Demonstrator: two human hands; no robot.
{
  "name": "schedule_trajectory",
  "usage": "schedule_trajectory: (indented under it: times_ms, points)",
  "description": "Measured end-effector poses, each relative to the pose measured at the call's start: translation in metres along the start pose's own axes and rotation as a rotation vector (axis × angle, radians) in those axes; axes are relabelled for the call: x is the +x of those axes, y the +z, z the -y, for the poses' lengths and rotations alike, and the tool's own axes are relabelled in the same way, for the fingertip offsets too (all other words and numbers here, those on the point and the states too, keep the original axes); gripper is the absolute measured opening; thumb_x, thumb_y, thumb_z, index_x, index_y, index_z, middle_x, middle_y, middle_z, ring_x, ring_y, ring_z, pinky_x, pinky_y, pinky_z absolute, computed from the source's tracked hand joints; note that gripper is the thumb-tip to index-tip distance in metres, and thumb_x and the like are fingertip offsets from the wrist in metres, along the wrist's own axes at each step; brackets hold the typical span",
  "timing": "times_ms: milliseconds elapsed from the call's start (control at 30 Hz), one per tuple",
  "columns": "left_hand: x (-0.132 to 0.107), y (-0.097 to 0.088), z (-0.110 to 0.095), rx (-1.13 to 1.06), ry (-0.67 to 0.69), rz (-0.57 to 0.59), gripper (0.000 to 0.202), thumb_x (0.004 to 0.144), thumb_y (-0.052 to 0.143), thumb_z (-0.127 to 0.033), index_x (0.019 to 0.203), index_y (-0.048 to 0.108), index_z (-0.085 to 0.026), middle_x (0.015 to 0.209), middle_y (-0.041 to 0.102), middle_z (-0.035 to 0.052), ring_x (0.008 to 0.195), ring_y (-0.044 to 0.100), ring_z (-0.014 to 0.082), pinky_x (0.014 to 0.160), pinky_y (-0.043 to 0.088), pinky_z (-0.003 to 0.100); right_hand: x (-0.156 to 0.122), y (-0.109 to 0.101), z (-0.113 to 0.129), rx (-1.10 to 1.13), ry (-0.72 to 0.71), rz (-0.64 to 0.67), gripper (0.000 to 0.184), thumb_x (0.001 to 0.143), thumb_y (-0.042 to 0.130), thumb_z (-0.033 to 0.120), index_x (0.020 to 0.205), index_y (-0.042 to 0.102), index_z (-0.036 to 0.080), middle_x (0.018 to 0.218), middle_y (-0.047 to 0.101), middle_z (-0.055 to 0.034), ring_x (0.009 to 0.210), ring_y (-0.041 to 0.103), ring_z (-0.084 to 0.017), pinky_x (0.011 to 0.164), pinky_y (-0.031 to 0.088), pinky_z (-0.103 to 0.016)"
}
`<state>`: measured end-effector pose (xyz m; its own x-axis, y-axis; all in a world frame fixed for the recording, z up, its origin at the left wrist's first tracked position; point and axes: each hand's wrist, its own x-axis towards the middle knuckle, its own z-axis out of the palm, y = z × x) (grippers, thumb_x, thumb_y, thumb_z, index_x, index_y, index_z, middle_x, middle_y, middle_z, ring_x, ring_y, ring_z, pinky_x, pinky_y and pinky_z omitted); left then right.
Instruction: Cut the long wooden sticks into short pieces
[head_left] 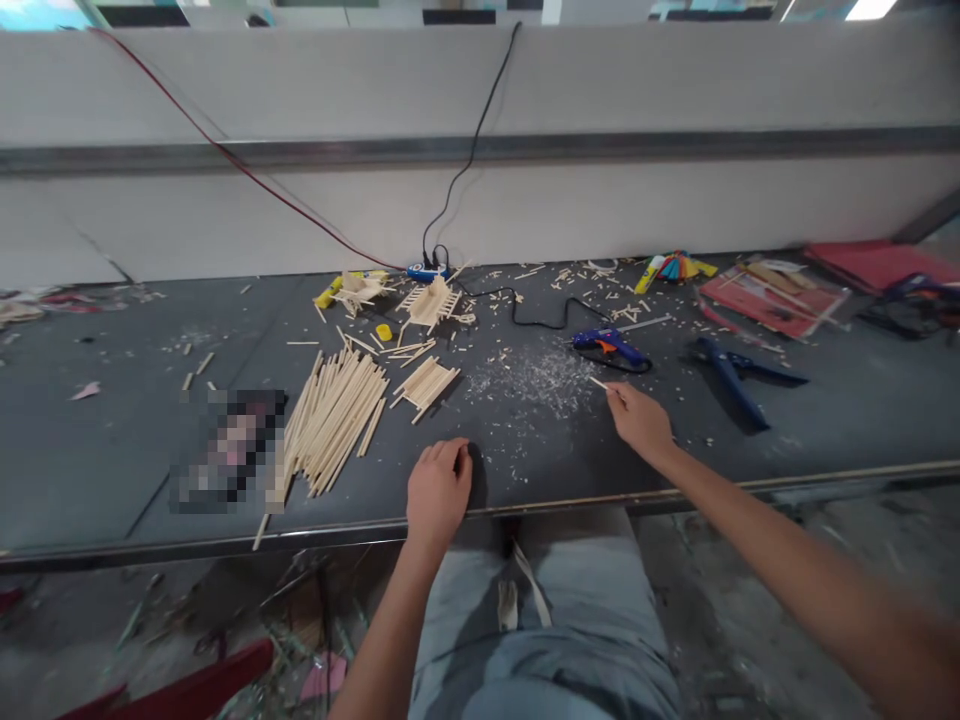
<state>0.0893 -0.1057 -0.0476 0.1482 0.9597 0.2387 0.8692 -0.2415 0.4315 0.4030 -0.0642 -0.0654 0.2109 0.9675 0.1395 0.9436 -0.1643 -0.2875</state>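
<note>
My right hand [640, 422] pinches a short thin wooden stick [598, 383] over the littered tabletop, just in front of a blue glue gun [611, 346]. Close to the table's front edge, my left hand [439, 487] rests with its fingers curled; what they hold, if anything, is hidden. Beyond it lies a small flat frame of glued sticks [426, 386]. A large pile of wooden sticks [337, 420] spreads to the left. Two small stick-built models [430, 303] stand farther back. Blue-handled pliers [731, 380] lie to the right of my right hand.
Wood chips [551, 385] scatter across the dark table [90, 430]. A blue plug connector [427, 272] with cords sits by the wall. At the back right are a yellow tube [649, 274] and red packets [772, 300]. A pixelated dark object [232, 445] lies left.
</note>
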Motion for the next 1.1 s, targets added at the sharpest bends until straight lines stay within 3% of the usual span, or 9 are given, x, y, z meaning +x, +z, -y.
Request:
schedule_trajectory:
  times_ms: [167, 467, 1100]
  points:
    - [0.000, 0.001, -0.004, 0.032, 0.002, -0.005, 0.025, 0.086, 0.038, -0.024, 0.099, 0.059, -0.018, 0.090, 0.065, 0.0069, 0.085, 0.057, 0.0207, 0.075, 0.041, 0.031, 0.002, 0.002, -0.002, -0.032, -0.043, -0.005, 0.040, 0.089, 0.026, 0.032, 0.114, 0.055, 0.019, 0.099, 0.066, -0.0106, 0.087, 0.061, -0.025, 0.069, 0.042, -0.032]
    - [0.002, 0.004, -0.005, 0.099, -0.014, -0.021, 0.023, 0.086, 0.040, -0.024, 0.097, 0.060, -0.021, 0.090, 0.066, 0.0040, 0.085, 0.057, 0.0191, 0.073, 0.041, 0.028, 0.006, 0.009, -0.006, -0.053, -0.038, -0.011, 0.037, 0.090, 0.030, 0.032, 0.114, 0.055, 0.022, 0.103, 0.066, -0.0057, 0.090, 0.060, -0.021, 0.071, 0.041, -0.028]
    - [0.004, 0.005, -0.005, 0.147, 0.005, -0.025, 0.024, 0.086, 0.039, -0.025, 0.096, 0.060, -0.021, 0.089, 0.066, 0.0034, 0.085, 0.057, 0.0198, 0.074, 0.040, 0.029, 0.009, 0.009, -0.006, -0.123, -0.073, -0.023, 0.035, 0.090, 0.032, 0.032, 0.114, 0.055, 0.024, 0.095, 0.068, -0.0063, 0.085, 0.062, -0.020, 0.068, 0.041, -0.026]
